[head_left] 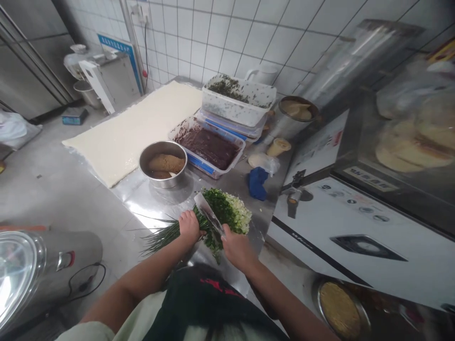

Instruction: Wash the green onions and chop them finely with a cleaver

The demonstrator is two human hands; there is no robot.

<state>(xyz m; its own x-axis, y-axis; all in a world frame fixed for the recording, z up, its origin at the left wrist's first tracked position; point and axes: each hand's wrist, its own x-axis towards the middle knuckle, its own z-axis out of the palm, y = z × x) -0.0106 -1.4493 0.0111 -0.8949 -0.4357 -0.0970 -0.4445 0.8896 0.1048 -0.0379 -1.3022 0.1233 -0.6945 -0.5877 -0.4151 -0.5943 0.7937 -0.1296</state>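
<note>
My left hand [189, 227] presses down on a bunch of green onions [167, 237] lying on the stainless steel table [152, 203]. My right hand [238, 248] grips the handle of a steel cleaver [208, 213], whose blade stands tilted on the onions next to my left hand. Its handle is mostly hidden by my fingers. A heap of chopped green and white onion [232, 213] lies just beyond the blade.
Farther along the table lie a large sheet of dough [128, 128], a steel bowl of brown filling [162, 163], a tub of dark paste [208, 147], a tub of chopped greens [231, 97], and a blue cloth [258, 183]. A white appliance [337, 227] stands to the right.
</note>
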